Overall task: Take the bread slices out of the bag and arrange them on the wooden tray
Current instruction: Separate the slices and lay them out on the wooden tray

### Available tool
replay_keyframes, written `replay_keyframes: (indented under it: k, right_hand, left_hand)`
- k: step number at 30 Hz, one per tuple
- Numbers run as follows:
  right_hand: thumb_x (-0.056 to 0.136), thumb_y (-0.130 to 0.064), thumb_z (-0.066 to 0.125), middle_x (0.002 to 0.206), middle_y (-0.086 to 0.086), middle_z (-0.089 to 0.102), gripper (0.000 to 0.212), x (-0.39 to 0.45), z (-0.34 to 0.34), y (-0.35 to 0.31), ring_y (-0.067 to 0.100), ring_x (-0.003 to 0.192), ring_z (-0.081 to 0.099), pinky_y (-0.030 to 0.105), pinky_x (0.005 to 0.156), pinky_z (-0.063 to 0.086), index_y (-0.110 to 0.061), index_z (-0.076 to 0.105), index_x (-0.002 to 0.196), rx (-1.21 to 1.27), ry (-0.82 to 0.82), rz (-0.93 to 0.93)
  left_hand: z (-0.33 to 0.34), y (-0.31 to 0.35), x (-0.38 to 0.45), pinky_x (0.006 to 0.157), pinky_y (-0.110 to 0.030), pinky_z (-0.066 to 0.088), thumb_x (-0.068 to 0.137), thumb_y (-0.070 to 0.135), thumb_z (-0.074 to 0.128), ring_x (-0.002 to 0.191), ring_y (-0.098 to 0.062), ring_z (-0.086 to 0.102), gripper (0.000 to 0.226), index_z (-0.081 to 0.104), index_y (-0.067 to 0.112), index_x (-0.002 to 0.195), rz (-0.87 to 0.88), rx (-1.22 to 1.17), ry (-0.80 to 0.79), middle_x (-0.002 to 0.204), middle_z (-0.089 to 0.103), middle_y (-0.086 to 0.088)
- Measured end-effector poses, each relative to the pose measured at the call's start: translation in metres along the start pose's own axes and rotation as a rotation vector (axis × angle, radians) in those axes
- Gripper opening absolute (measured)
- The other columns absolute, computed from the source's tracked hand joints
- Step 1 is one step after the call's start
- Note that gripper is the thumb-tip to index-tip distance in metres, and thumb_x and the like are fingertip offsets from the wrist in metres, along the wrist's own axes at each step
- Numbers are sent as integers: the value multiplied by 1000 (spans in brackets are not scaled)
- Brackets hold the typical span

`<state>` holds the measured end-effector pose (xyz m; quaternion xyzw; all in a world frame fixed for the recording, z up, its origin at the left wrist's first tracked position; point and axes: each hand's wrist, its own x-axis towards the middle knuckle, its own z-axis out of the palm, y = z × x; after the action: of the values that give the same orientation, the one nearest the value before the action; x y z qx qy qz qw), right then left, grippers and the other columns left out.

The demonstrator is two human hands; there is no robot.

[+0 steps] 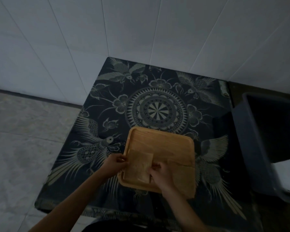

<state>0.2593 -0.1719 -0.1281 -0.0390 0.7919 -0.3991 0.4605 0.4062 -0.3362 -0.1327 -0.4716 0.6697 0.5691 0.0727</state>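
Observation:
A square wooden tray lies on a dark table covered by a cloth patterned with birds. Over the tray's near left part is a pale, translucent bread bag with bread showing faintly inside. My left hand pinches the bag's left edge at the tray's left rim. My right hand grips the bag's right side, fingers curled over it. The light is dim, so single slices cannot be told apart.
The patterned cloth covers the table, which stands in a corner of white tiled walls. A dark plastic bin stands right of the table. The grey floor lies to the left.

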Motion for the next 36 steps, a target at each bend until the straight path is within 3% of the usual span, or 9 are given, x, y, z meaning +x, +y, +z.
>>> replay_keyframes:
  k: [4,7,12,18,23,27,31,34,36]
  right_hand:
    - [87,-35,73,108,-1,71,30,1,6,8,15,95,69,40,86,62,-22,63,112,-85,24,-7]
    - [90,-39,71,106,-2,72,28,2,10,10,13,93,69,32,79,60,-21,66,111,-121,38,-6]
    - [94,-32,70,93,-2,75,17,-3,12,10,16,89,72,36,84,62,-16,76,94,-195,58,-39]
    - [101,-33,61,92,7,78,32,-10,14,12,23,85,73,38,76,60,-6,79,97,-305,71,-153]
    - [102,-26,60,88,8,77,27,-10,9,15,26,84,73,32,69,55,-9,79,94,-301,21,-187]
    - [97,-14,63,69,-14,72,36,-12,-8,9,7,69,67,12,60,49,-35,77,71,-220,-27,-226]
    - [95,-30,67,98,-8,75,7,-14,-45,-1,11,95,71,31,87,60,-33,73,98,-119,38,-227]
    - [95,-29,69,101,-12,74,9,-12,-80,-3,6,95,71,31,85,61,-37,71,98,-83,94,-276]
    - [95,-26,70,100,-12,73,11,-11,-102,-3,2,93,69,21,76,57,-37,70,96,-83,139,-297]
  left_hand:
    - [10,-6,3,62,-21,52,88,29,69,71,-6,70,2,71,30,87,38,127,39,77,74,8]
    - [13,-8,5,56,-22,48,90,35,63,62,-7,68,14,74,31,81,29,174,29,68,74,7]
    - [11,-17,8,56,-28,41,89,43,57,54,-11,54,44,68,10,62,8,87,29,57,57,2]
    - [10,-27,5,56,-29,39,92,38,56,53,-12,51,44,58,17,55,40,39,62,54,52,1]
    - [11,-24,-1,62,-31,42,94,36,53,61,-17,52,41,66,8,67,4,9,30,63,55,-2]
    - [10,-11,-7,63,-30,43,96,33,52,64,-15,57,32,64,15,72,49,77,55,68,61,-9]
    - [20,18,-12,75,-31,55,97,34,54,83,-13,68,23,72,21,101,92,137,94,90,72,2]
    - [37,39,-14,70,-26,56,98,33,55,85,-13,71,23,70,19,110,99,40,74,100,72,0]
    - [52,53,-14,63,-17,52,99,31,55,85,-12,71,21,69,18,107,121,-14,40,103,72,-1]
